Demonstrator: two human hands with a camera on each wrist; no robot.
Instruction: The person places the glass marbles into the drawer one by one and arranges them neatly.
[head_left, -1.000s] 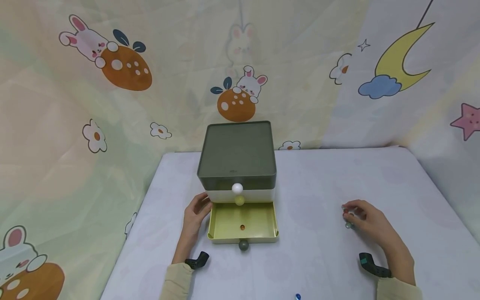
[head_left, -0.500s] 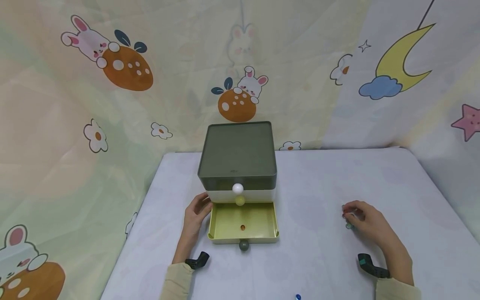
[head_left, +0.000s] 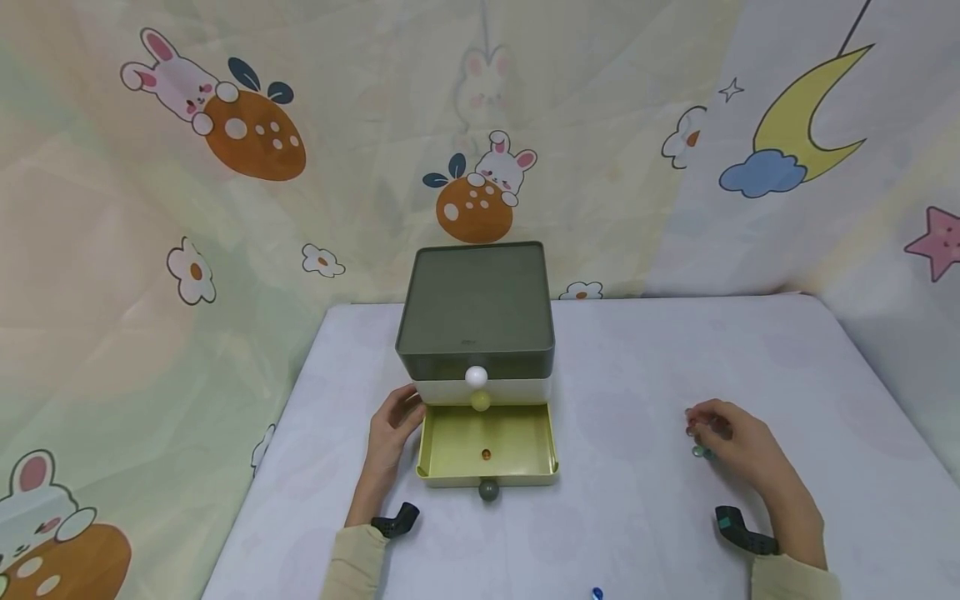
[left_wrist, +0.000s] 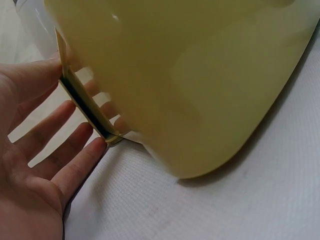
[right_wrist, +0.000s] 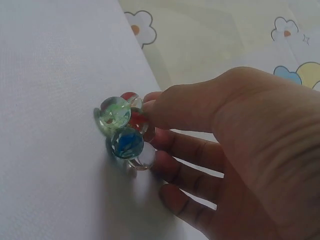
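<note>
My left hand rests against the left side of the drawer box, its fingers nearly straight. In the left wrist view, those fingertips touch the side edge of the yellow drawer. This bottom drawer is pulled out, with an orange-brown marble inside. On the right, my right hand is at a cluster of glass marbles on the white tabletop. Its thumb and forefinger pinch a red marble. Touching that are a green marble, a blue marble and a clear marble.
A blue-and-white marble lies at the table's front edge. The upper drawers stay closed, with a white knob and a yellow knob. The open drawer's dark green knob sticks out in front. A printed cloth hangs behind.
My right fingers have shifted slightly among the marbles, and more of the green marbles shows below them. The left hand, box and drawer keep their places.
</note>
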